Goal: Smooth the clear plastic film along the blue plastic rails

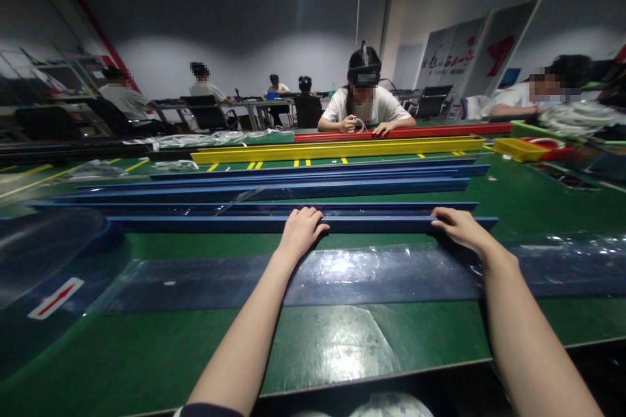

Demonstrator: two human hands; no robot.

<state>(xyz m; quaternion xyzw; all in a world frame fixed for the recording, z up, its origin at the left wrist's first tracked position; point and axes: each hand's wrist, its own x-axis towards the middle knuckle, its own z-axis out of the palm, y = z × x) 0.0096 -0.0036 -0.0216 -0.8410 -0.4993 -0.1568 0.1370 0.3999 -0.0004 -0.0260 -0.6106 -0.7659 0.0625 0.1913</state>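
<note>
A long blue channel lies across the green table. My left hand grips its near wall around the middle, fingers hooked over the top edge. Toward its right end my right hand is closed on the same wall, thumb and fingers at the edge. Between my forearms and beyond them stretches a flat sheet of clear plastic film, nearer to me than the channel. More blue channels lie parallel just behind the held one.
Farther back are a yellow channel and a red channel, where a person in a white shirt leans in. A clear roll with a red arrow label stands at left. A yellow tray sits at right.
</note>
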